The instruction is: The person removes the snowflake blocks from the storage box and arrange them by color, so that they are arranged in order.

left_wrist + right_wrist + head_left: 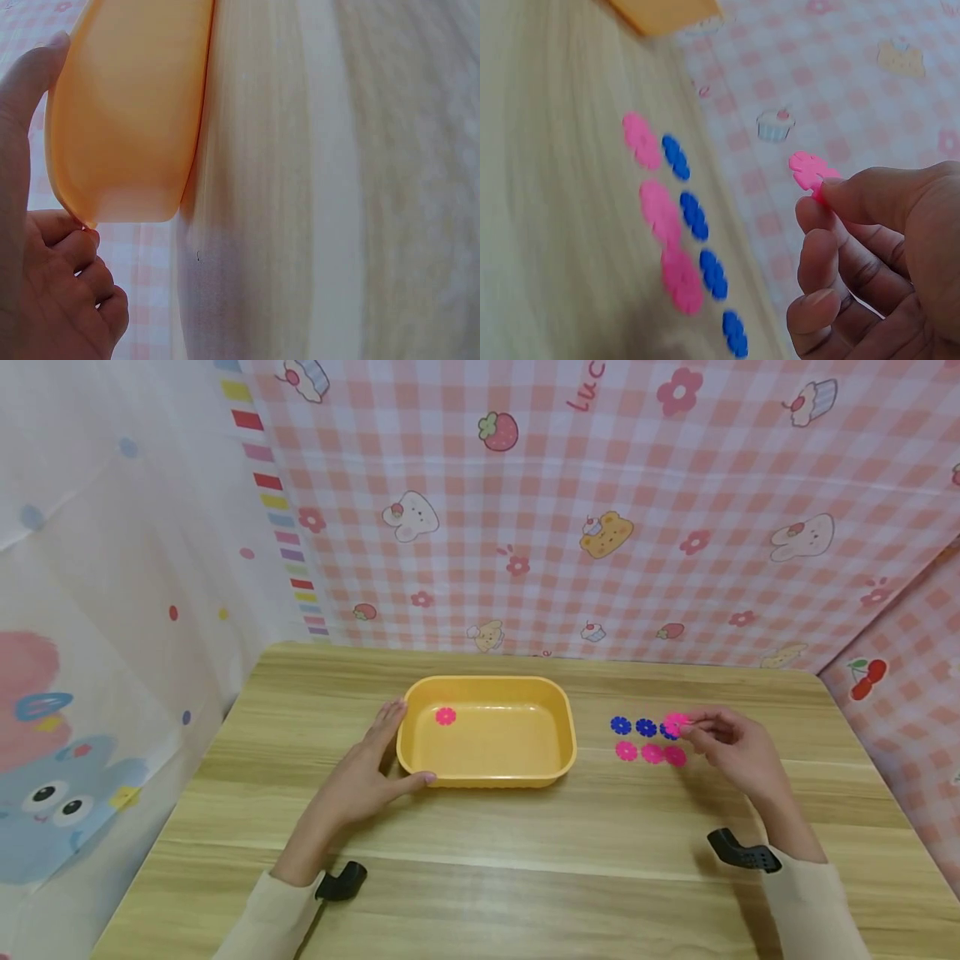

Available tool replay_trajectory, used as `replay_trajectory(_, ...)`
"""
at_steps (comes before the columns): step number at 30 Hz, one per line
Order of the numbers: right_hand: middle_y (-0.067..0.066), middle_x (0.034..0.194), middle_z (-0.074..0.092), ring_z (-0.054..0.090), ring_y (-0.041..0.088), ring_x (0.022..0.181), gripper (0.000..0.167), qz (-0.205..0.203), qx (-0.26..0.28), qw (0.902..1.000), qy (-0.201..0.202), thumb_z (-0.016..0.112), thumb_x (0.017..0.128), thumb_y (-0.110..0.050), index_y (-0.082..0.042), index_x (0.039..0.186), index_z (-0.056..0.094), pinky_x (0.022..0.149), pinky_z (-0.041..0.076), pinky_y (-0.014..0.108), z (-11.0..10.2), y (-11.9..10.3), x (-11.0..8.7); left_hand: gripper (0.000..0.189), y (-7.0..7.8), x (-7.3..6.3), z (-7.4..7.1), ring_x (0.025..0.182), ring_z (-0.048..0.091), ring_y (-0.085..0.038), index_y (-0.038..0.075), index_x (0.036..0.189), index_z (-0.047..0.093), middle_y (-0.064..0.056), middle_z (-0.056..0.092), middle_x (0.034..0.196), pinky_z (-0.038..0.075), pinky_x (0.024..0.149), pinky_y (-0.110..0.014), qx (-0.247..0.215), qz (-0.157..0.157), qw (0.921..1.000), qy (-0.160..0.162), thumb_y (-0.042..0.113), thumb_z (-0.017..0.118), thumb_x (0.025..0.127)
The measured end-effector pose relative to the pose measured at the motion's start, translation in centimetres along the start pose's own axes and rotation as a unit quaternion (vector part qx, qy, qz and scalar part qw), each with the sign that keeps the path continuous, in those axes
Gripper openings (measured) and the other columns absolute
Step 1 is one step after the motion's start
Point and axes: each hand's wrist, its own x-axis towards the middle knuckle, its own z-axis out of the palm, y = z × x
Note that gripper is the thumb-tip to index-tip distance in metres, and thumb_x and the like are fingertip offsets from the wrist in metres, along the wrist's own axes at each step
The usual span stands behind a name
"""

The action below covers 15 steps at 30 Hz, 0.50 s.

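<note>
A yellow plastic tray (487,781) sits on the table, with one pink snowflake building disc (446,717) lying inside near its left end. My left hand (365,781) holds the tray's left end, thumb at the near rim and fingers on the side; in the left wrist view those fingers (75,255) curl at the rim. Between thumb and forefinger, my right hand (738,752) pinches another pink snowflake disc (810,169), raised above the table. Below it lie a row of pink discs (626,751) and a row of several blue discs (620,725), partly covered by the held one.
The wood-grain table (480,877) meets a pink checked cloth (525,485) at the back. A white patterned cloth (112,568) hangs on the left. Each wrist carries a black camera mount, such as the right one (742,852).
</note>
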Motion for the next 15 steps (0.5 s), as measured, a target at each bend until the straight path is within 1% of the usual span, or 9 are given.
replay_trajectory(3, -0.003, 0.097, 0.073, 0.068, 0.012, 0.081, 0.038, 0.002, 0.002, 1.0, -0.002, 0.063, 0.102, -0.038, -0.006, 0.123, 0.064, 0.063, 0.058, 0.028, -0.5, 1.1, -0.3, 0.12, 0.1, 0.0, 0.0, 0.162, 0.008, -0.023, 0.025, 0.167, 0.01, 0.0, 0.009, 0.175, 0.022, 0.127, -0.059, 0.0, -0.001, 1.0, -0.001, 0.08, 0.068, 0.077)
replay_trajectory(7, -0.002, 0.095, 0.074, 0.067, 0.011, 0.077, 0.035, 0.002, 0.001, 1.0, -0.005, 0.061, 0.104, -0.033, -0.004, 0.123, 0.064, 0.059, 0.058, 0.028, -1.0, 2.8, -0.6, 0.12, 0.1, 0.0, 0.0, 0.162, 0.008, -0.023, 0.025, 0.167, 0.01, 0.001, 0.009, 0.175, 0.022, 0.127, -0.059, 0.0, 0.0, 1.0, -0.001, 0.081, 0.068, 0.077)
replay_trajectory(9, 0.0, 0.094, 0.074, 0.065, 0.01, 0.075, 0.033, 0.004, -0.011, 0.9999, -0.003, 0.06, 0.104, -0.03, -0.003, 0.122, 0.064, 0.058, 0.056, 0.027, -1.1, 3.5, -0.8, 0.121, 0.1, 0.0, 0.0, 0.162, 0.008, -0.023, 0.026, 0.167, 0.01, 0.001, 0.009, 0.175, 0.023, 0.127, -0.059, -0.001, 0.0, 1.0, -0.001, 0.082, 0.068, 0.077)
replay_trajectory(12, 0.009, 0.095, 0.072, 0.062, 0.008, 0.071, 0.03, 0.008, -0.039, 0.9992, 0.001, 0.06, 0.104, -0.027, -0.002, 0.12, 0.066, 0.055, 0.053, 0.025, -1.0, 4.4, -1.0, 0.12, 0.1, -0.1, 0.0, 0.162, 0.008, -0.022, 0.026, 0.166, 0.009, 0.001, 0.008, 0.175, 0.022, 0.128, -0.058, -0.002, 0.0, 1.0, 0.0, 0.081, 0.068, 0.077)
replay_trajectory(15, 0.012, 0.096, 0.071, 0.058, 0.004, 0.07, 0.029, 0.01, -0.07, 0.9975, 0.008, 0.062, 0.103, -0.025, -0.001, 0.118, 0.068, 0.055, 0.05, 0.023, -0.9, 5.1, -1.1, 0.121, 0.1, 0.0, 0.0, 0.162, 0.008, -0.022, 0.026, 0.166, 0.009, 0.001, 0.008, 0.175, 0.022, 0.128, -0.058, -0.003, 0.0, 1.0, 0.0, 0.082, 0.067, 0.076)
